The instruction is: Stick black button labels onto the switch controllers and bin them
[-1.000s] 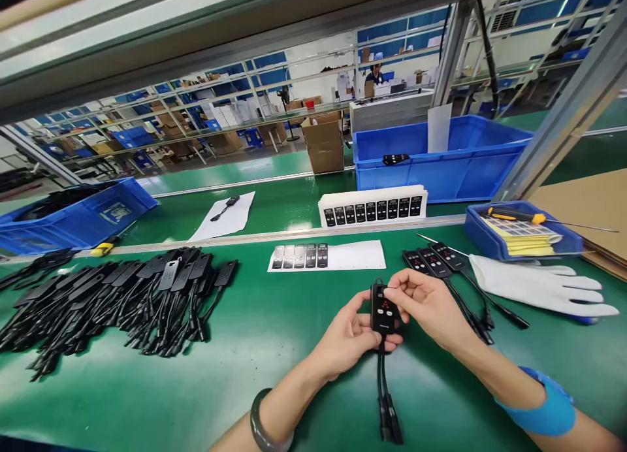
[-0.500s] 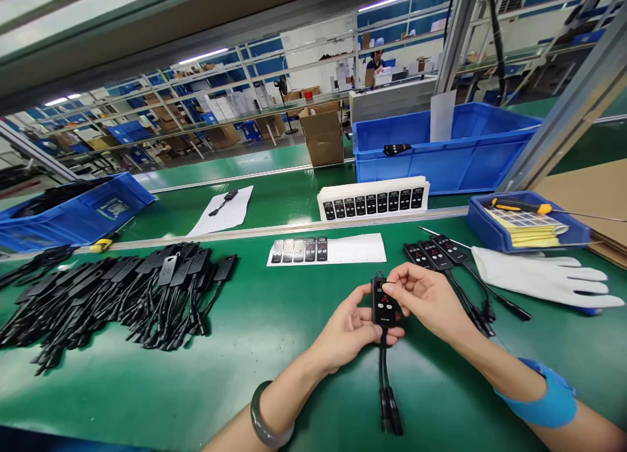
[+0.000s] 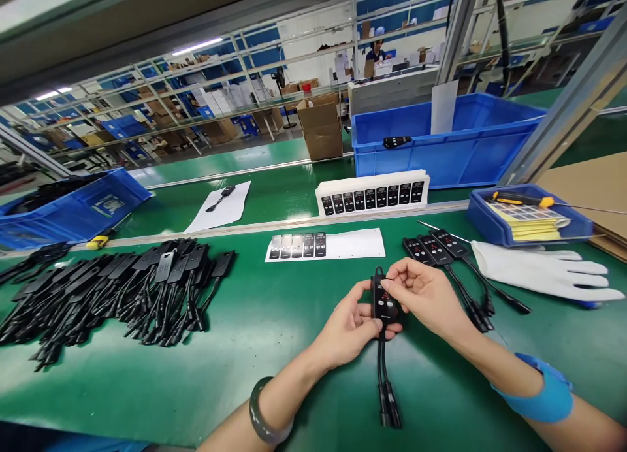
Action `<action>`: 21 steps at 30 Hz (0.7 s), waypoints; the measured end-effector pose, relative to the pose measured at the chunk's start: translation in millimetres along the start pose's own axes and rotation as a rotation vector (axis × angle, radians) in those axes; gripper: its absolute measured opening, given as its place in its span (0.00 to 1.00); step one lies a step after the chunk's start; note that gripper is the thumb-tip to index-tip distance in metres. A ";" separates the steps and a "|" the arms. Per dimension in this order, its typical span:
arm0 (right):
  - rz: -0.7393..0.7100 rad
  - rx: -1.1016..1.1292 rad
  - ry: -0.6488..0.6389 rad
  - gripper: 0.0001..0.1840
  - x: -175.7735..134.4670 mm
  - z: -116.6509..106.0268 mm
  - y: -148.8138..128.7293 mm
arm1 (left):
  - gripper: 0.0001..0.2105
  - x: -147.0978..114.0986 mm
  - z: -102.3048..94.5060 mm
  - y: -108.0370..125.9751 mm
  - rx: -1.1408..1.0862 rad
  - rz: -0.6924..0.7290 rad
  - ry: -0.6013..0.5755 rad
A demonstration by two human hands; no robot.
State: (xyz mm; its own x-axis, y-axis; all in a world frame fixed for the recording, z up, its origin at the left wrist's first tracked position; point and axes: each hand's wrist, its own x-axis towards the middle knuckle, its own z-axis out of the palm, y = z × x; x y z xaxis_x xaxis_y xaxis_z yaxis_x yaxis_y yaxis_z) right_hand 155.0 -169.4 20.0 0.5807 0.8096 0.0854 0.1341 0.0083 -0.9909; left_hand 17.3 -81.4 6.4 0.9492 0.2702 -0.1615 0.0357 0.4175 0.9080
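My left hand is closed around a small black controller with a printed front and two cables hanging down from its lower end. My right hand is at the controller's upper right, its thumb pressed on the front face and its fingers curled. To the left of my hands lies a white label sheet bearing a row of black labels. Several controllers with printed fronts rest to the right, their cables trailing toward me. A big pile of black controllers without such fronts spreads over the left side.
A stack of label sheets stands behind the ledge. Blue bins are at the back right and left. A white glove and a small blue tray with a screwdriver lie at right. A metal post slants up there.
The camera view has shifted slightly. My right thumb has moved a little on the controller's face, and the controller stays in my left hand.
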 end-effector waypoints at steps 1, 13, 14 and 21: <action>0.000 -0.004 0.002 0.16 0.1 0.0 0.2 | 0.25 0.0 0.1 -0.1 0.006 0.001 0.001; -0.014 -0.041 0.051 0.15 -0.7 -0.1 5.1 | 0.24 -0.3 0.0 0.7 0.083 0.026 0.002; -0.018 -0.057 0.060 0.17 -0.3 -1.0 6.1 | 0.24 -0.5 0.0 1.4 0.070 0.021 0.000; -0.053 -0.219 -0.038 0.18 1.9 -1.3 18.4 | 0.20 0.1 -3.8 5.6 -0.071 -0.031 0.003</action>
State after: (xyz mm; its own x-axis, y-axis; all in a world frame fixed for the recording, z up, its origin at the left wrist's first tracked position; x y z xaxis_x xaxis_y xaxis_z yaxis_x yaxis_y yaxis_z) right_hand 159.6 -168.5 2.1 0.5381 0.8331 0.1283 0.3366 -0.0728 -0.9388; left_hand 16.4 -75.6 10.0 0.9470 0.2590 -0.1901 0.0423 0.4860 0.8730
